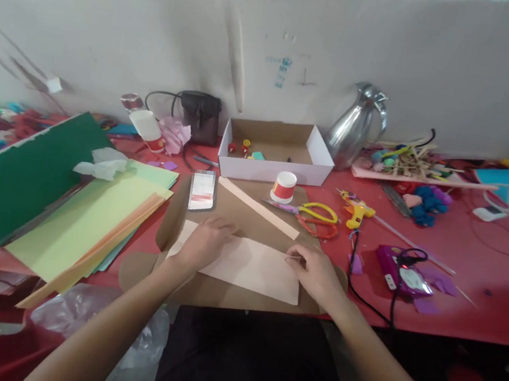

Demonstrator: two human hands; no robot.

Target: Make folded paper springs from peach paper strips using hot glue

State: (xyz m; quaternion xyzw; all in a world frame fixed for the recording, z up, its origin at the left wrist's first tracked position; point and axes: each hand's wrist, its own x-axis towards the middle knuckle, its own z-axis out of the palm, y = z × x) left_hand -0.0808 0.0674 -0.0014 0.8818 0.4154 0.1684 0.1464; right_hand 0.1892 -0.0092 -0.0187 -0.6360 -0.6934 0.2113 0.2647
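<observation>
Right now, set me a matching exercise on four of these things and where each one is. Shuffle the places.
1. pale sheet
2. paper cup
3. metal jug
4. dark bag

A. right of the white box
B. between white box and scissors
C. left of the white box
D. under the left hand

Pairs: 1-D, 2-B, 3-A, 4-C

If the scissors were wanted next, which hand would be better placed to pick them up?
Probably the right hand: it is nearer the scissors, and their handles point toward that side. The left hand is farther off, resting on the pale sheet.
</observation>
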